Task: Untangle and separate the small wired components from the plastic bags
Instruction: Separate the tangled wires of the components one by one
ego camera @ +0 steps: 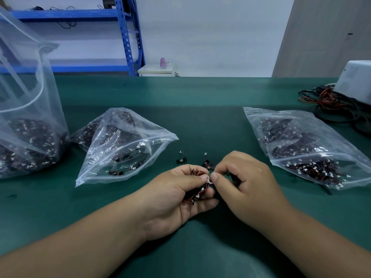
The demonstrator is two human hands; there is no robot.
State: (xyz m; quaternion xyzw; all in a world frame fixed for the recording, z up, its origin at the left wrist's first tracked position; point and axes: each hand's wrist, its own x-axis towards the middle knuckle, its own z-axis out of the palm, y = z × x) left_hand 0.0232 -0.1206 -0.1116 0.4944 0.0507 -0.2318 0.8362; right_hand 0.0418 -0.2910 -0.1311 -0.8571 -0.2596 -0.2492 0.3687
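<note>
My left hand [176, 199] grips a tangled bunch of small wired components [197, 194], black parts with red and black wires and white plugs. My right hand [243, 177] pinches one white plug at the edge of that bunch, thumb and forefinger meeting beside my left thumb. Two separated components lie on the green mat: one [180, 159] to the left, another [206, 162] just beyond my fingers. A half-open clear bag [124, 145] with more components lies left of my hands. A second clear bag [305, 147] lies to the right.
A big upright clear bag [30, 125] of the same parts stands at the far left. A white device [355, 81] with a heap of red and black cables [333, 105] sits at the back right. Blue shelving [128, 37] stands behind the green table [200, 93].
</note>
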